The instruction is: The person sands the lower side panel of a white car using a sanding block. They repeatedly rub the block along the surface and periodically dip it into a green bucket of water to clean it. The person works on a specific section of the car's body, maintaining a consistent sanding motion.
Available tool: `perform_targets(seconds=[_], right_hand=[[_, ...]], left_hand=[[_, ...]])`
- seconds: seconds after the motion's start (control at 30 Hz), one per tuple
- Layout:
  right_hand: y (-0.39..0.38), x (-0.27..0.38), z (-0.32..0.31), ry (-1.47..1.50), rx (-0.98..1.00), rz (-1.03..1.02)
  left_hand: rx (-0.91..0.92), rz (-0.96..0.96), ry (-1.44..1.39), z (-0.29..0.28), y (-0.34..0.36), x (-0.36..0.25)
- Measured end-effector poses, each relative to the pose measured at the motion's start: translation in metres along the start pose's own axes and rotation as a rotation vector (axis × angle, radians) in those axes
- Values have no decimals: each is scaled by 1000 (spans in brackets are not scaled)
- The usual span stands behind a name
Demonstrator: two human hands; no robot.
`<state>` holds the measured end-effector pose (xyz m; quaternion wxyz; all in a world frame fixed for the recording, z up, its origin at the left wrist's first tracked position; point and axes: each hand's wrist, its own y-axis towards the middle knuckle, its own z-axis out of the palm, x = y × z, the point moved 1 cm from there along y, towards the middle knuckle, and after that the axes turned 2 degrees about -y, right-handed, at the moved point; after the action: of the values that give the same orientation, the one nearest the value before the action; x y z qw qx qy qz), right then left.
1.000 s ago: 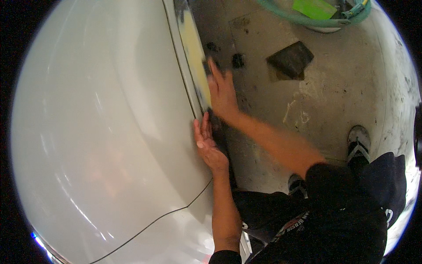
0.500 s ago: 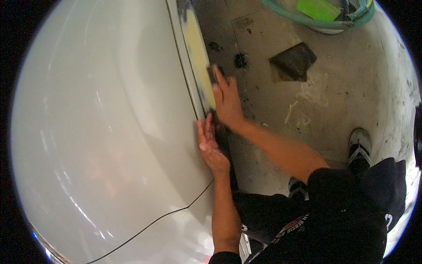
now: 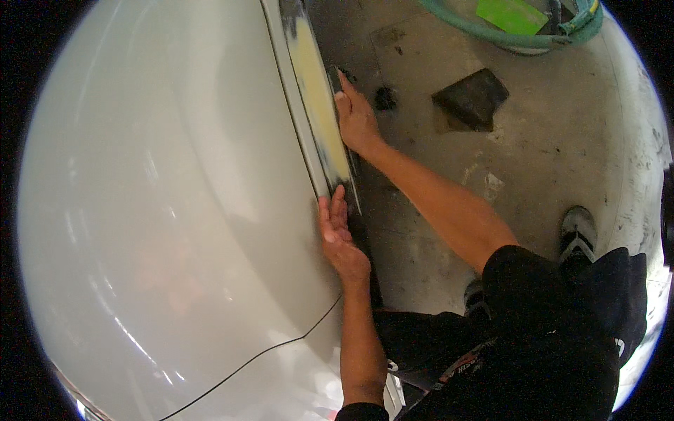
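A white, glossy car body [image 3: 168, 182] fills the left. Along its side runs a narrow strip [image 3: 316, 95] with pale yellow filler, bordered by dark and bare-looking patches. My right hand [image 3: 357, 112] grips a small dark pad [image 3: 335, 76], partly hidden by its fingers, against the strip's outer edge toward its upper part. My left hand [image 3: 340, 231] lies palm up with fingers stretched out, its fingertips touching the lower end of the strip and the panel edge beside it.
A dark, folded sheet [image 3: 470, 98] lies on the stained floor [image 3: 435, 168]. At top right sit a coiled teal hose [image 3: 477, 31] and a bright green flat item [image 3: 511, 15]. My two feet in grey-and-black footwear [image 3: 578, 231] stand below right.
My right hand and forearm have moved up along the strip, away from my body, with the dark pad. My left hand has shifted only slightly, still at the strip's lower end.
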<state>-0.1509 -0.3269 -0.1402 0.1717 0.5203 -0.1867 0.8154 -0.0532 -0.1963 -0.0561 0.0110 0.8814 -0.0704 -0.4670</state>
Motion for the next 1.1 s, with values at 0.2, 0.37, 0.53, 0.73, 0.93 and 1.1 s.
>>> perform_targets(seconds=[0.2,0.37,0.53,0.73,0.93,1.1], right_hand=[[-20,5,1,-95,-93,-181],[76,3,8,39,-22,-72],[40,3,6,-86,-95,-194],[69,6,8,66,-36,-48],[63,11,4,-123,-59,-136],[88,2,8,119,13,-20]], left_hand=[[-1,-13,-27,6,6,2],[-26,-6,-9,5,1,-3],[-15,-49,-7,5,5,-1],[-22,-31,-9,3,1,4],[-20,-106,-17,3,3,5],[-23,-68,28,6,-1,5]])
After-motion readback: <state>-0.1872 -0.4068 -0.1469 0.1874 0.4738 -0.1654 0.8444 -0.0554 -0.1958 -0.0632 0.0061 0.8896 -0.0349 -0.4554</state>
